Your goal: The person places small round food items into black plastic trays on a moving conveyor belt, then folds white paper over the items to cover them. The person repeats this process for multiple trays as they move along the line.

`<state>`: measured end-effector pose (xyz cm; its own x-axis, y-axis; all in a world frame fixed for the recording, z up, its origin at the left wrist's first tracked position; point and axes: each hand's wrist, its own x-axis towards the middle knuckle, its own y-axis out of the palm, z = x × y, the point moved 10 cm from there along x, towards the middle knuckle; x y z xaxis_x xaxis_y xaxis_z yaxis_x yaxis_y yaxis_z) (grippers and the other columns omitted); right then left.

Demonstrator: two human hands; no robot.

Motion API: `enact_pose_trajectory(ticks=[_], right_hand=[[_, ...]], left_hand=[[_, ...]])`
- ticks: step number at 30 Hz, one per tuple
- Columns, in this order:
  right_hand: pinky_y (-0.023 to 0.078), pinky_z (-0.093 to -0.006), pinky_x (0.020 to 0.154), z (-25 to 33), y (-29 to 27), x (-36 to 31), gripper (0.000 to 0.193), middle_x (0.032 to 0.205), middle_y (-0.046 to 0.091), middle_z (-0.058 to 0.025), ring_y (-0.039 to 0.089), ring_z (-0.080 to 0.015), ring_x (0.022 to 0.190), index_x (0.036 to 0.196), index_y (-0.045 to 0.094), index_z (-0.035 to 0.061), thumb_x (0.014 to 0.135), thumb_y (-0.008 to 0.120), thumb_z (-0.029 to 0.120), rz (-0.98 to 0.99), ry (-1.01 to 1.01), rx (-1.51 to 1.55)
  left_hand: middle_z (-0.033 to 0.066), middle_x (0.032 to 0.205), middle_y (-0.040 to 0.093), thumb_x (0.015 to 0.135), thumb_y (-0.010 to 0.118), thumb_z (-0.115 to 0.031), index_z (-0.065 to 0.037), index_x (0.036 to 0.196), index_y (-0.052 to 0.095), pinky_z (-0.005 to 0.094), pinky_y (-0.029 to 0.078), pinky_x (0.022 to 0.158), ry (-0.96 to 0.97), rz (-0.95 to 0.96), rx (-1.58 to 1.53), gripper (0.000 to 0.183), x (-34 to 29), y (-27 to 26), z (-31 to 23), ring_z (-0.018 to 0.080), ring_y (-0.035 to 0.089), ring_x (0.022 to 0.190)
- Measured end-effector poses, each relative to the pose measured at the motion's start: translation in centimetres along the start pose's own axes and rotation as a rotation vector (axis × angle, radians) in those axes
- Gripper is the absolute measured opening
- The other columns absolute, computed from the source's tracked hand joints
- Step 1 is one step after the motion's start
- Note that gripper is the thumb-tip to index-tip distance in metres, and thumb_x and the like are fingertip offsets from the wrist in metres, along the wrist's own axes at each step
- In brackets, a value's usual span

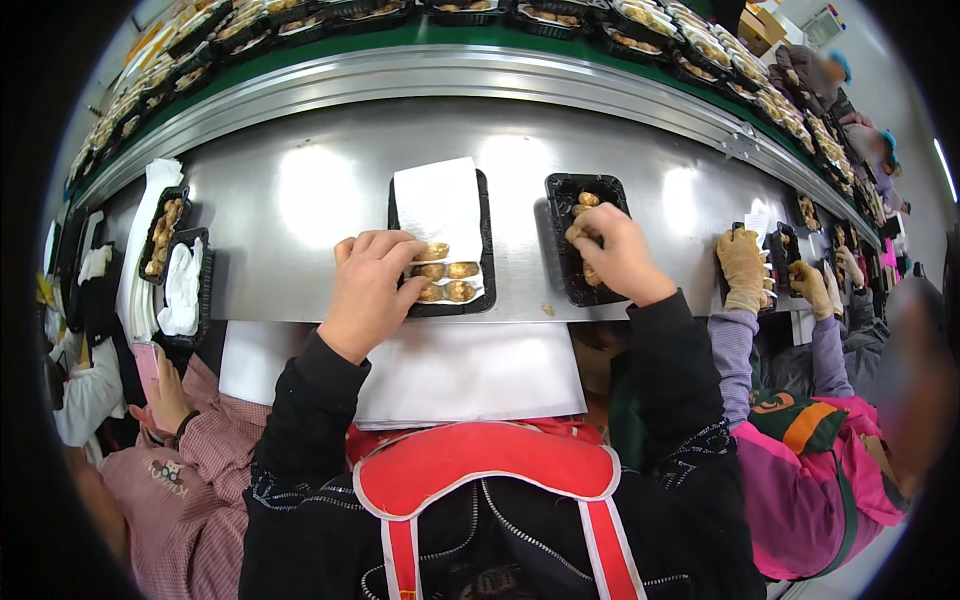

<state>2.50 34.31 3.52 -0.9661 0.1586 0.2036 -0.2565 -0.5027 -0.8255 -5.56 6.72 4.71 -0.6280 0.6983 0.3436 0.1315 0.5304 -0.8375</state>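
In front of me lies a black tray (489,215) with a white paper sheet (437,195) spread in it. Short rows of small oval brown pieces (462,270), their exact kind unclear, rest at its near end. My left hand (375,280) leans over the tray's left edge, thumb apart from the fingers, its tips against the pieces. To the right, a second black tray (556,190) holds several loose brown pieces (588,199). Reaching into that tray, my right hand (622,250) pinches one brown piece (574,234) between thumb and fingers.
Beyond the steel table (380,130), a metal rail (450,75) borders a green belt (470,30) lined with filled trays. White sheets (470,372) hang at the near edge. Co-workers sit close on both sides; a gloved hand (741,268) works at right. More trays (205,260) stand at left.
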Motion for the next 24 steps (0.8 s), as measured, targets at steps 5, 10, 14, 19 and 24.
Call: enact_pose_trajectory(ticks=[5,10,14,19,24], right_hand=[[0.051,-0.0333,0.073,5.4,-0.3,2.7,0.014,0.090,0.062,-0.0097,0.061,-0.0230,0.078,0.100,0.068,0.0029,0.087,0.071,0.008,-0.057,-0.061,0.412],[0.053,-0.0342,0.073,11.3,5.0,4.6,0.017,0.092,0.063,-0.0128,0.065,-0.0265,0.079,0.105,0.068,0.0007,0.089,0.068,0.004,0.106,-0.257,0.278],[0.053,-0.0407,0.072,12.2,7.5,4.5,0.016,0.089,0.064,-0.0148,0.064,-0.0350,0.080,0.100,0.065,0.0016,0.086,0.069,0.006,0.131,-0.284,0.147],[0.046,-0.0452,0.081,12.2,8.4,4.4,0.009,0.085,0.064,-0.0114,0.063,-0.0335,0.089,0.090,0.063,0.0047,0.086,0.066,0.012,0.205,-0.217,0.071],[0.045,-0.0451,0.080,12.3,8.0,4.2,0.007,0.083,0.066,-0.0109,0.063,-0.0328,0.089,0.089,0.065,0.0050,0.086,0.065,0.012,0.133,-0.238,0.090]], left_hand=[[0.0018,0.113,0.067,0.080,0.077,-0.014,-0.010,0.110,0.068,0.0398,0.036,0.099,0.020,-0.009,0.009,0.032,0.0,0.0,0.1,0.0235,0.058,0.110],[0.0015,0.113,0.067,0.080,0.077,-0.014,-0.010,0.111,0.068,0.0398,0.036,0.098,0.017,-0.008,0.012,0.032,-0.1,0.0,0.0,0.0232,0.059,0.109],[0.0015,0.113,0.066,0.079,0.078,-0.014,-0.011,0.111,0.068,0.0399,0.036,0.098,0.026,-0.026,-0.001,0.034,-0.1,-0.2,0.1,0.0232,0.058,0.108],[0.0017,0.113,0.066,0.077,0.078,-0.012,-0.011,0.111,0.068,0.0403,0.037,0.098,-0.006,-0.006,-0.051,0.035,-0.2,-0.1,0.6,0.0239,0.058,0.110],[0.0021,0.112,0.067,0.082,0.075,-0.014,-0.010,0.109,0.069,0.0400,0.037,0.097,-0.056,0.021,-0.137,0.028,-0.1,0.2,1.6,0.0242,0.057,0.110]])
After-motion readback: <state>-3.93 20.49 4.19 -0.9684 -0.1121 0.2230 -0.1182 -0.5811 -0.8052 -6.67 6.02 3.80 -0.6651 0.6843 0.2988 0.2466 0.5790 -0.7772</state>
